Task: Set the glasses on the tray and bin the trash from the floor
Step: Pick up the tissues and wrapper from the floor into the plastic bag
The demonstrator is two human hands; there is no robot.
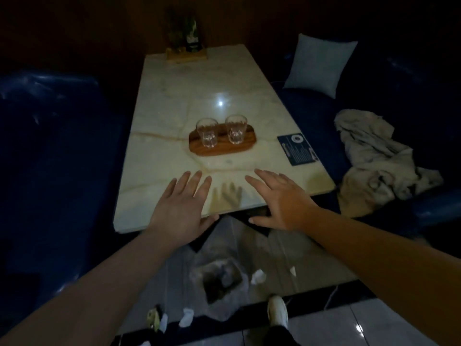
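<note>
Glasses: two (206, 133) (236, 129), upright, side by side on the tray (222, 146) mid-table — that half looks done.
Trash: white scraps on the floor, one just right of the bin (257, 276), one further right (292, 270), one near your left forearm (186, 317); a yellowish piece (152, 315) beside it.
Bin: lined with clear plastic (219, 280), below the table's near edge, between your arms.
Left hand: (183, 208) flat, fingers spread, holding nothing, over the table (154, 156) edge.
Right hand: (279, 198) same — spread and empty.
Next step, your call: start with the scrap nearest the bin; pinch it, drop it inside the liner.
Hard to see: dim light — the yellowish piece can't be identified, and the bin's contents are a blur. Your shoe (277, 311) may hide more litter.
</note>
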